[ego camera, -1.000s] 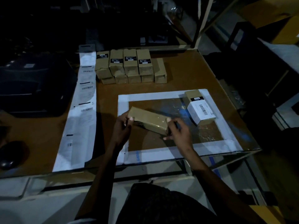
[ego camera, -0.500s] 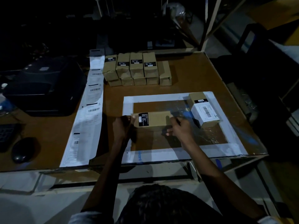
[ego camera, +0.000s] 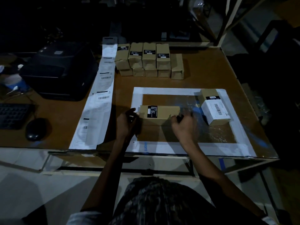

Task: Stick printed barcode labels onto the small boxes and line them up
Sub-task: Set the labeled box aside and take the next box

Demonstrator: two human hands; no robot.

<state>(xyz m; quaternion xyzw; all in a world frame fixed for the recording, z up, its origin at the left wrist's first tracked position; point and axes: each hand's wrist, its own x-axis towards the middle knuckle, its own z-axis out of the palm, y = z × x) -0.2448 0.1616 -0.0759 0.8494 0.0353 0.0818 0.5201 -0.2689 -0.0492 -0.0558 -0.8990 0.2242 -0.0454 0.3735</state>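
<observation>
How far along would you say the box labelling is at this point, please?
Done: one box at the right of the taped frame carries a white barcode label. In hand: both hands, left hand and right hand, hold a brown box that shows only its black sticker. Left: the stacked boxes at the back show no white labels, and the label strip lies printed beside them.

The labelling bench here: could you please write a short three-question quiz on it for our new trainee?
1. True or false: the box between the hands already carries a white barcode label.
2. Which lies left of the label strip? A) printer B) labelled box C) box stack
3. Fill in: the labelled box sits at the taped frame's far ____ corner.

Key
1. False: only a black label shows; the left hand and right hand are at its ends.
2. A
3. right
</observation>
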